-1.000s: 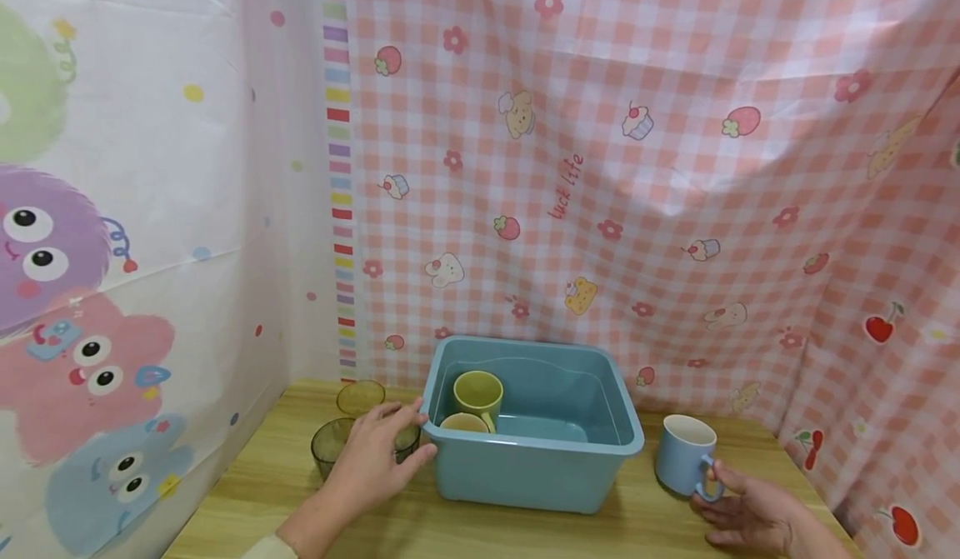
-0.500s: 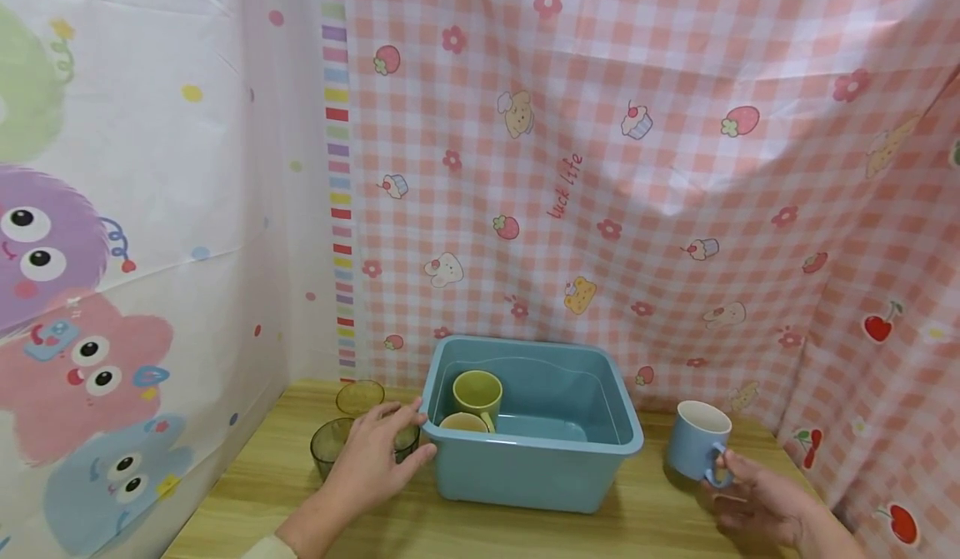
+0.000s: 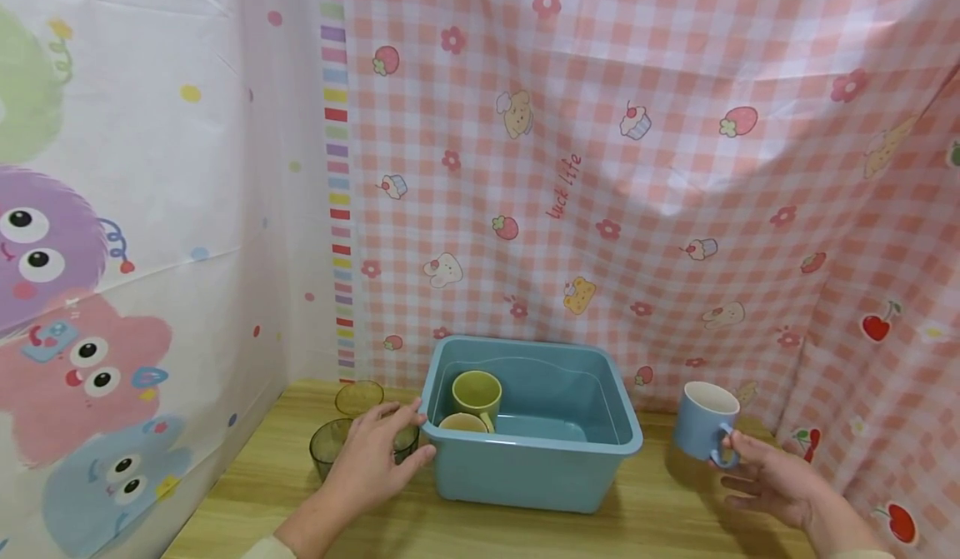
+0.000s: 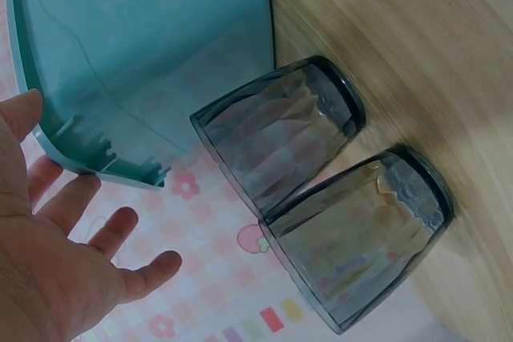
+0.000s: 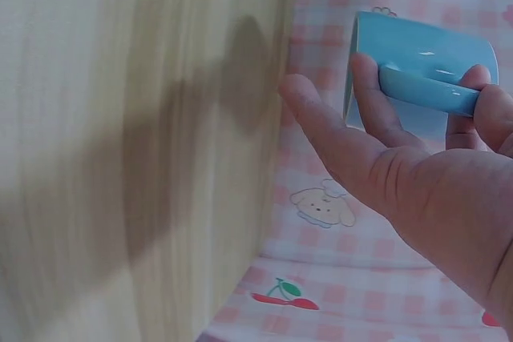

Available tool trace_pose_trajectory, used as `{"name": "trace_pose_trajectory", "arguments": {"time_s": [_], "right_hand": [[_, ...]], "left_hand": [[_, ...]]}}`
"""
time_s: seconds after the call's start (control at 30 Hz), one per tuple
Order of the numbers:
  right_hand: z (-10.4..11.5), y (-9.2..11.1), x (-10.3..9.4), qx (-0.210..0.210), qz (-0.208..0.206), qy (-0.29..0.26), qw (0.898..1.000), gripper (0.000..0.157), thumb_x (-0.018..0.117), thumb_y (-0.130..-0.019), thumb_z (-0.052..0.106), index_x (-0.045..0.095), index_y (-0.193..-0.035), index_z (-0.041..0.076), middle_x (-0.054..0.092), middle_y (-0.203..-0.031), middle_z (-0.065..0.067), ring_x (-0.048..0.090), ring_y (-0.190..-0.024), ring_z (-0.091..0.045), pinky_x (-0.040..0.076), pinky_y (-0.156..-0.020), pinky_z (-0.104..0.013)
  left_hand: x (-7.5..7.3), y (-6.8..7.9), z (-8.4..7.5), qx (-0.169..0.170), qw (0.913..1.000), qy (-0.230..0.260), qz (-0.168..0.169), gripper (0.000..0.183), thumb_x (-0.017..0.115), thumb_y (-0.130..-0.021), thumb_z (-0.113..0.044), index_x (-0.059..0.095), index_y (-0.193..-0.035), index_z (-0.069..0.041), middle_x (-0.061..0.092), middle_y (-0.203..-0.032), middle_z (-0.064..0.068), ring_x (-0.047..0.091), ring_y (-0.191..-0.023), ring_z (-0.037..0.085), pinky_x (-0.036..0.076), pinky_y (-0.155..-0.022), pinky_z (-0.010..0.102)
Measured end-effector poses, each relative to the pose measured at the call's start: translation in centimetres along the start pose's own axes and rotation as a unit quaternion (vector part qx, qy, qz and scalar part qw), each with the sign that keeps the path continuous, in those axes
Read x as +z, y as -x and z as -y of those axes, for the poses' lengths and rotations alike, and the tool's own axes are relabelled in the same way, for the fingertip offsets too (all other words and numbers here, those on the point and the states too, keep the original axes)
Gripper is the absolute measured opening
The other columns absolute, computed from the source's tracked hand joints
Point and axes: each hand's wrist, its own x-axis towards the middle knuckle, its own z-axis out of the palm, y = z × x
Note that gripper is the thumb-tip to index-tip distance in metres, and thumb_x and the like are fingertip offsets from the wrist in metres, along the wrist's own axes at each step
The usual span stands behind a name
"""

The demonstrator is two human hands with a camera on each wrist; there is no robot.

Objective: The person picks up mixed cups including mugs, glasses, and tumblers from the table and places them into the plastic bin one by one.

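A light blue mug [image 3: 705, 421] with a white inside is held up off the table at the right. My right hand [image 3: 776, 480] pinches its handle [image 5: 429, 90] between thumb and finger, the other fingers spread below. My left hand [image 3: 367, 459] lies at the left rim of a teal plastic bin [image 3: 525, 476], fingers loosely extended and fingertips right at the edge. Inside the bin, on its left side, are a yellow-green mug [image 3: 477, 392] and a paler cup [image 3: 463, 423], mostly hidden by the front wall.
Two smoky grey glasses [image 4: 280, 130] stand left of the bin, partly behind my left hand in the head view. An amber glass rim [image 3: 360, 396] shows behind them. The wooden table [image 3: 405, 534] ends against a pink checked cloth [image 3: 525, 209] at the back.
The right hand has lifted the blue mug off the table and moved it up and slightly right. My left hand stays at the bin rim.
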Motion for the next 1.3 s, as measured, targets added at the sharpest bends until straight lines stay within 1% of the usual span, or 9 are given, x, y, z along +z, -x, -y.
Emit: {"name": "trace_pose_trajectory", "arguments": {"time_s": [0.2,0.3,0.4,0.43,0.53,0.63,0.87,1.2,1.3], "right_hand": [[1.1,0.3,0.0,-0.007,0.004,0.001,1.000,0.042,0.029,-0.115,0.051,0.065,-0.101,0.036,0.075,-0.120,0.012,0.055,-0.130,-0.037,0.055,-0.105,-0.051],[1.6,0.4,0.0,-0.008,0.003,0.006,1.000,0.041,0.028,-0.115,0.051,0.064,-0.102,0.035,0.074,-0.120,0.012,0.051,-0.137,-0.053,0.056,-0.106,-0.052],[2.2,0.4,0.0,-0.009,0.002,0.007,1.000,0.041,0.029,-0.115,0.051,0.064,-0.103,0.034,0.074,-0.120,0.012,0.048,-0.139,-0.055,0.056,-0.105,-0.051],[2.5,0.5,0.0,-0.011,0.004,0.008,1.000,0.041,0.028,-0.115,0.051,0.064,-0.104,0.034,0.074,-0.120,0.013,0.051,-0.138,-0.053,0.056,-0.105,-0.051],[3.2,0.5,0.1,-0.021,0.011,0.011,1.000,0.040,0.029,-0.115,0.049,0.064,-0.104,0.035,0.075,-0.119,0.013,0.058,-0.128,-0.031,0.057,-0.104,-0.049],[4.0,0.7,0.4,-0.028,0.014,0.016,0.999,0.039,0.029,-0.115,0.049,0.064,-0.105,0.035,0.075,-0.120,0.013,0.058,-0.128,-0.029,0.057,-0.104,-0.049],[5.7,0.3,1.4,-0.046,0.015,0.027,0.998,0.037,0.029,-0.116,0.046,0.062,-0.107,0.033,0.072,-0.122,0.012,0.055,-0.134,-0.033,0.055,-0.106,-0.051],[8.0,-0.3,3.4,-0.062,0.010,0.058,0.996,0.037,0.031,-0.116,0.046,0.063,-0.107,0.030,0.064,-0.131,0.009,0.051,-0.140,-0.032,0.053,-0.112,-0.059],[8.6,-0.4,4.1,-0.068,0.016,0.054,0.996,0.036,0.033,-0.116,0.046,0.063,-0.106,0.030,0.065,-0.130,0.010,0.054,-0.136,-0.023,0.053,-0.111,-0.059]], "left_hand": [[0.1,0.1,0.2,0.005,1.0000,-0.001,0.002,0.053,0.082,-0.095,-0.037,0.069,-0.142,-0.016,0.074,-0.137,-0.007,0.053,-0.145,0.041,0.035,-0.121,0.072],[0.1,0.1,0.3,0.006,1.0000,-0.004,0.005,0.056,0.083,-0.095,-0.037,0.067,-0.144,-0.016,0.075,-0.135,-0.007,0.052,-0.146,0.041,0.034,-0.121,0.072],[0.1,0.1,0.4,0.001,0.9999,-0.006,0.012,0.060,0.083,-0.095,-0.038,0.065,-0.147,-0.016,0.074,-0.136,-0.008,0.051,-0.147,0.041,0.033,-0.123,0.071],[0.1,0.1,0.4,0.000,0.9999,-0.006,0.014,0.060,0.083,-0.095,-0.038,0.064,-0.148,-0.016,0.074,-0.136,-0.008,0.050,-0.148,0.041,0.033,-0.123,0.072],[0.0,0.2,0.4,0.000,0.9998,-0.003,0.019,0.063,0.083,-0.094,-0.038,0.063,-0.149,-0.016,0.073,-0.137,-0.008,0.049,-0.149,0.041,0.032,-0.123,0.072],[0.0,0.3,0.5,0.005,0.9997,-0.004,0.026,0.068,0.084,-0.094,-0.039,0.060,-0.152,-0.015,0.072,-0.140,-0.008,0.048,-0.150,0.041,0.032,-0.123,0.074],[-0.5,0.6,1.1,0.048,0.9978,-0.026,0.037,0.068,0.083,-0.093,-0.043,0.059,-0.152,-0.018,0.057,-0.161,-0.001,0.046,-0.151,0.045,0.034,-0.119,0.076],[-0.6,0.9,1.9,0.104,0.9904,-0.085,0.032,0.073,0.080,-0.093,-0.051,0.057,-0.154,-0.020,0.052,-0.165,0.002,0.048,-0.150,0.045,0.037,-0.117,0.076],[-0.5,1.0,2.1,0.119,0.9860,-0.115,0.019,0.072,0.079,-0.092,-0.055,0.060,-0.152,-0.021,0.052,-0.166,0.002,0.050,-0.149,0.043,0.035,-0.117,0.079]]}}
